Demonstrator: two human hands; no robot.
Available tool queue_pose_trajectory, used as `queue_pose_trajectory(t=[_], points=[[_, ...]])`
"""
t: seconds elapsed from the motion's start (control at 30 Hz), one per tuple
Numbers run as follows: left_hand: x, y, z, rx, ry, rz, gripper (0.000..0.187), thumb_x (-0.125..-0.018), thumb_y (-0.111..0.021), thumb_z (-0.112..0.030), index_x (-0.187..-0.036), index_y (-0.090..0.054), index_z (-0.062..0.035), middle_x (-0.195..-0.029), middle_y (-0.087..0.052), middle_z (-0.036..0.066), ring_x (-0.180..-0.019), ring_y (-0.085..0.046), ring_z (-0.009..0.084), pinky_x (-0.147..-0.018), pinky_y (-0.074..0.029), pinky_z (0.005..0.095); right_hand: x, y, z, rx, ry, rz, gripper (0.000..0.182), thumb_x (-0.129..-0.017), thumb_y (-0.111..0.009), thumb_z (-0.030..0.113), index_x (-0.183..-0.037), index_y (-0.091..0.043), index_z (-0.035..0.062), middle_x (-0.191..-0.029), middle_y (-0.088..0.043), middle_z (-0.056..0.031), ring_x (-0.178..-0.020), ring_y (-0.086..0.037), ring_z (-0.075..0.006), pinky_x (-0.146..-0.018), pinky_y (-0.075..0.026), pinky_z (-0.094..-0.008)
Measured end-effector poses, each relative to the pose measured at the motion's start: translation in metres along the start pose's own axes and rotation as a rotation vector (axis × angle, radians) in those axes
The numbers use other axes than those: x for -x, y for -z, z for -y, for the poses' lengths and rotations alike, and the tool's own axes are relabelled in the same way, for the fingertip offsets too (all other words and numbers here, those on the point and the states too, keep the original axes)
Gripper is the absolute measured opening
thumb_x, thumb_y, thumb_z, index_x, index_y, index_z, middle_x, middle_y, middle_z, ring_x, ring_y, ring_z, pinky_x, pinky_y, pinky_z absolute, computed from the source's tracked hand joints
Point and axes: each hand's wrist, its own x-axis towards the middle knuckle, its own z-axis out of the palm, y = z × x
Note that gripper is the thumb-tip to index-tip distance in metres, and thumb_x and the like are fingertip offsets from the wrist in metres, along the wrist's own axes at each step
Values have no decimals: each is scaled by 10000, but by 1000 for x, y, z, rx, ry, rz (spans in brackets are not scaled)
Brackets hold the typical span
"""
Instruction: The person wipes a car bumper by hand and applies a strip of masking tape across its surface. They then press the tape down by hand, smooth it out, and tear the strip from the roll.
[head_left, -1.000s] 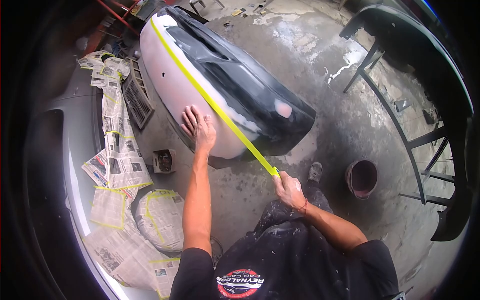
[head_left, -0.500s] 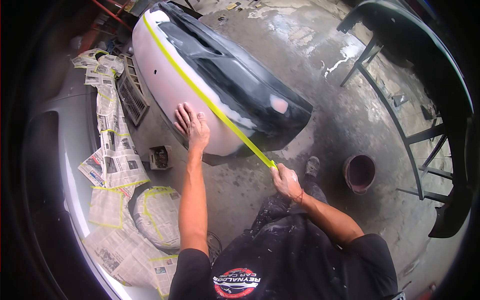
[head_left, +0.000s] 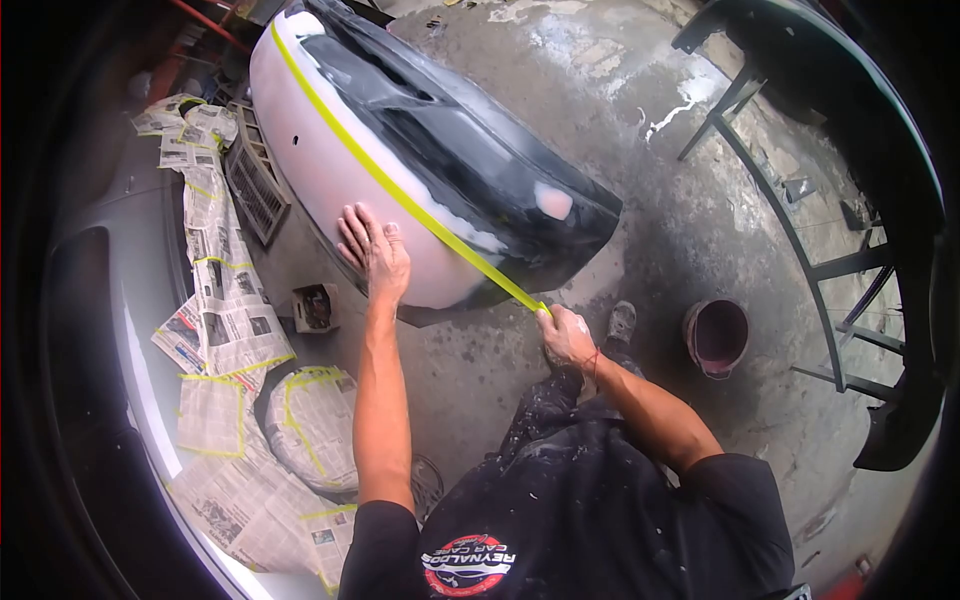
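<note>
Currently left hand [head_left: 375, 255] flat, open on bumper [head_left: 330, 170]; right hand [head_left: 565, 338] pinches end of yellow tape [head_left: 400, 195] stretched along bumper.

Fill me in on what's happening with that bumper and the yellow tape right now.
A person is running a strip of yellow masking tape along a car bumper that sits above a concrete floor. The left hand lies flat on the bumper's pale primed face, just beside the tape. The right hand pinches the loose end of the tape, stretched taut off the bumper's near end. Newspaper-masked car panels lie to the left; a bucket stands to the right.
</note>
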Motion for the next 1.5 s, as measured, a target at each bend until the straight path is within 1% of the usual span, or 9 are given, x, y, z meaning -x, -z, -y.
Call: queue_pose_trajectory(t=[0.6,0.67,0.87,1.1,1.17,1.27,1.33,1.4,1.5], points=[[2,4,-3,1,-2,42,649,-1062,-307,-406,-1573,-137,-43,-1643,-71,195,-1520,-1,382,-1198,11,564,-76,-6,-14,117,-144,121,519,-949,-524,450,-920,-656,-51,-876,-654,-303,-898,-647,-455,-794,-473,-514],[2,5,-5,2,-15,-7,660,-1046,-315,-418,-1551,-198,-10,-1624,-146,217,-1505,-81,422,-1184,-59,593,-84,-8,-17,118,-139,122,524,-944,-530,455,-917,-662,-51,-889,-656,-307,-903,-645,-461,-798,-474,-510],[3,4,-5,14,-2,4,661,-1047,-319,-414,-1548,-207,1,-1627,-137,216,-1506,-74,423,-1184,-47,591,-103,-13,-20,100,-155,140,543,-934,-546,476,-949,-679,-50,-881,-668,-290,-898,-665,-428,-808,-483,-496],[3,5,-7,7,-4,-8,652,-1048,-324,-395,-1553,-196,-3,-1631,-130,211,-1510,-71,411,-1187,-41,581,-121,-20,-26,87,-218,190,552,-926,-576,476,-1005,-680,-60,-977,-661,-330,-998,-640,-464,-877,-492,-491],[3,5,-7,2,-5,-7,643,-1049,-334,-378,-1553,-195,-4,-1634,-124,208,-1512,-68,405,-1190,-39,573,-127,-22,-28,109,-214,184,549,-922,-586,480,-972,-687,-58,-900,-686,-268,-922,-685,-378,-821,-499,-453],[4,5,-9,-40,1,-13,639,-1046,-347,-364,-1553,-199,-6,-1633,-131,206,-1512,-75,404,-1192,-41,572,-128,-25,-25,80,-263,157,570,-921,-588,495,-976,-687,-64,-886,-686,-276,-924,-687,-380,-834,-497,-454],[3,6,-10,-54,7,-16,635,-1042,-351,-357,-1551,-208,-5,-1629,-150,208,-1510,-93,402,-1192,-42,577,-136,-29,-30,106,-237,188,617,-903,-602,542,-957,-694,-66,-922,-672,-323,-938,-663,-465,-794,-515,-490],[2,8,-12,-59,9,-35,627,-1031,-376,-343,-1535,-246,8,-1616,-185,220,-1500,-131,412,-1189,-50,588,-159,-59,-89,57,-248,210,654,-893,-609,565,-928,-693,-83,-875,-668,-331,-887,-677,-454,-756,-523,-486],[4,9,-14,-31,45,-37,641,-1003,-429,-320,-1528,-266,9,-1604,-211,234,-1493,-138,430,-1180,-60,608,-158,-45,-72,-28,-223,217,624,-906,-625,542,-900,-673,-80,-709,-661,-188,-652,-645,-298,-596,-496,-420]])
